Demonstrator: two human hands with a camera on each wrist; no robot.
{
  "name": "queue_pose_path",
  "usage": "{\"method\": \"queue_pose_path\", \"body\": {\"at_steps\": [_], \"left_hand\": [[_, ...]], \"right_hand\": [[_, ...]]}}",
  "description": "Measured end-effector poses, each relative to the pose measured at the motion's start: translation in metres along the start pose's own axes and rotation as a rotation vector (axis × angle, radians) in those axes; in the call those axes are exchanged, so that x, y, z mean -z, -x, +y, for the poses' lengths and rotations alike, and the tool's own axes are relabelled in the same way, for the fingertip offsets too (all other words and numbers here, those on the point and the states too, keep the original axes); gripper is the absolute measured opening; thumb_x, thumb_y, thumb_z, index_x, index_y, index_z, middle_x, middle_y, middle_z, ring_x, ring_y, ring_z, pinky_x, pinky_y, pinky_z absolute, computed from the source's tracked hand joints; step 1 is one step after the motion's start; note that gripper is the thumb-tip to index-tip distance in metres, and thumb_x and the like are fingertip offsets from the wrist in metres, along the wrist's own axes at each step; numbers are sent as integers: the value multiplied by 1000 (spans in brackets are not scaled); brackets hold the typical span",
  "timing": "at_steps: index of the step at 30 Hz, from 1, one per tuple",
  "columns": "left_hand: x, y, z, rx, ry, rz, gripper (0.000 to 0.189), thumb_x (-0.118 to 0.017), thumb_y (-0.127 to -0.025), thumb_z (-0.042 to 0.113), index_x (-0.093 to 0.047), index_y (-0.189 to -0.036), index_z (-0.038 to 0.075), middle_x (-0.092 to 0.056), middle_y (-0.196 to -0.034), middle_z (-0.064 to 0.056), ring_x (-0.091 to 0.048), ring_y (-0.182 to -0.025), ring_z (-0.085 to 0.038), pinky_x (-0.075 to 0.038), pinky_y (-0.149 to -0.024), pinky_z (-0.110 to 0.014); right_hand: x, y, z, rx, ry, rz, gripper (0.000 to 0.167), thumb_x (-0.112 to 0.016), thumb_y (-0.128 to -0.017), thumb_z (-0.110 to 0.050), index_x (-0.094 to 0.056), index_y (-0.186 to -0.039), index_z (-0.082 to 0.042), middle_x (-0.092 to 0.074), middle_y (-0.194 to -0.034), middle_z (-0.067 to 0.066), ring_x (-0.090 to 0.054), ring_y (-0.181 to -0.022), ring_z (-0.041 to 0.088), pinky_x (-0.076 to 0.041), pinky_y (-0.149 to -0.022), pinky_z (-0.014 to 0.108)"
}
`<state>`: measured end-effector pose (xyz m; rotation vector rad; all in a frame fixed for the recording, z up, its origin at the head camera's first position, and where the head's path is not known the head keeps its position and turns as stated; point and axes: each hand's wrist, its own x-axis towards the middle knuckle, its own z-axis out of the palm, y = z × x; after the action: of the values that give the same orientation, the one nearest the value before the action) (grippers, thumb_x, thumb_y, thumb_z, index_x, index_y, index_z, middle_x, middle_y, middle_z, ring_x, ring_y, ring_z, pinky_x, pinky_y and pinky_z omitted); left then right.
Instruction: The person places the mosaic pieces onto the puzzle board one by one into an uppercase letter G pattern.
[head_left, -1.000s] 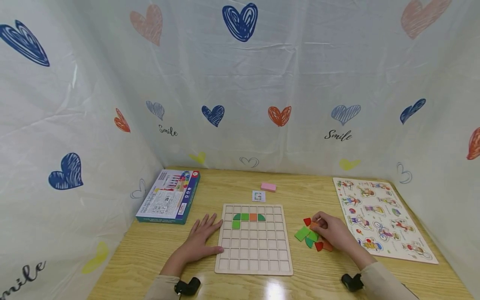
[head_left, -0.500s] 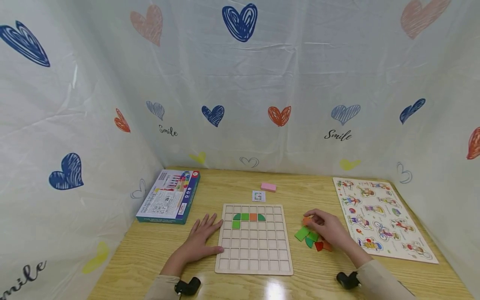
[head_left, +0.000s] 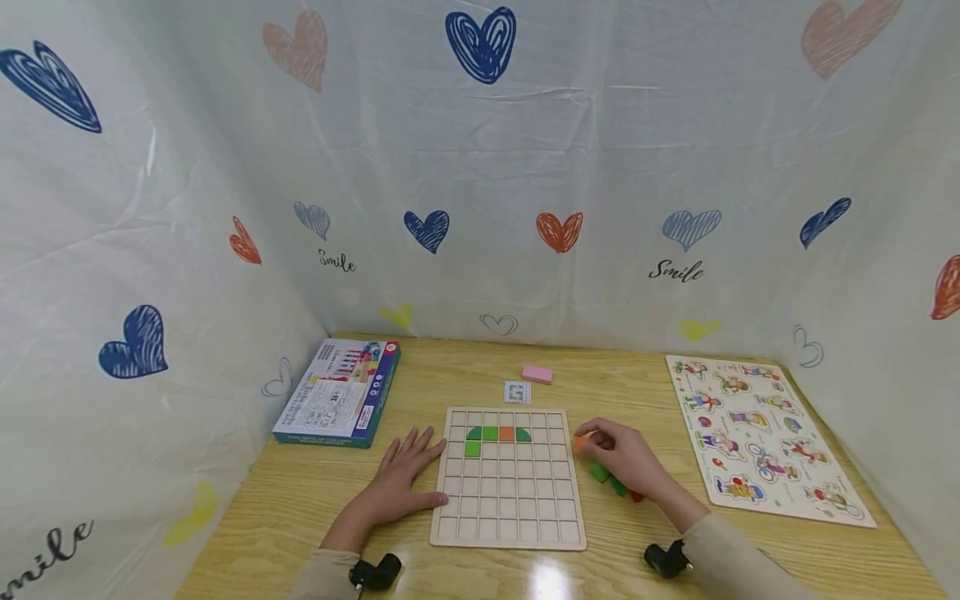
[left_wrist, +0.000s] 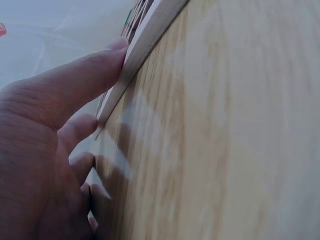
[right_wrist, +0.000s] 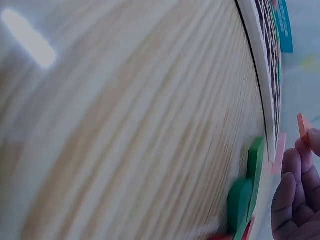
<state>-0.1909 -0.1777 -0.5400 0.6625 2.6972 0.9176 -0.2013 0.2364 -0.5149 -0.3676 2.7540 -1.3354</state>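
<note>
My right hand (head_left: 628, 457) pinches a small orange tile (right_wrist: 302, 127) between thumb and fingertips, raised off the table just right of the wooden grid board (head_left: 508, 508). Beneath that hand lies a loose pile with a light green tile (head_left: 598, 472) and a dark green tile (right_wrist: 240, 202); the hand hides part of it. With fingers spread, my left hand (head_left: 400, 485) rests on the table, its thumb and a fingertip touching the board's left edge. Near the board's top sit green squares, an orange square (head_left: 507, 434) and two dark green rounded pieces.
Behind the board lie a small printed card (head_left: 517, 392) and a pink block (head_left: 537, 375). A blue-edged box (head_left: 337, 392) stands at the left. On the right lies a picture puzzle board (head_left: 765, 442). A heart-print curtain (head_left: 480, 167) encloses the table.
My right hand has lifted the orange tile from the pile and carried it left toward the board's right edge. My left hand has stayed in place.
</note>
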Motion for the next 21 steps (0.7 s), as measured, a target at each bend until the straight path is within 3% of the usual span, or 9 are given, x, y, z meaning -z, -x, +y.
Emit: {"method": "queue_pose_path", "body": {"at_steps": [6, 13, 21], "left_hand": [[0, 0, -1, -3, -3, -1, 88, -72, -88, 56, -37, -159, 17, -16, -169, -12, -1, -156, -38, 5, -122, -58], [0, -1, 1, -7, 9, 1, 88, -72, -88, 56, -38, -159, 16, -16, -169, -13, -1, -156, -39, 5, -122, -59], [0, 0, 1, -4, 1, 4, 88, -72, -88, 55, -38, -159, 16, -17, -169, -13, -2, -156, -39, 5, -122, -59]], "right_hand": [[-21, -8, -13, 30, -16, -42, 12, -71, -97, -24, -71, -108, -21, -69, -88, -5, -63, -78, 9, -52, -69, 26], [-45, -18, -31, 62, -50, -111, 9, -70, -98, -19, -71, -107, -18, -68, -85, -5, -60, -71, 10, -50, -61, 25], [-73, -29, -53, 126, -32, -154, 8, -70, -98, -18, -71, -105, -18, -66, -83, -9, -59, -73, 6, -49, -66, 25]]}}
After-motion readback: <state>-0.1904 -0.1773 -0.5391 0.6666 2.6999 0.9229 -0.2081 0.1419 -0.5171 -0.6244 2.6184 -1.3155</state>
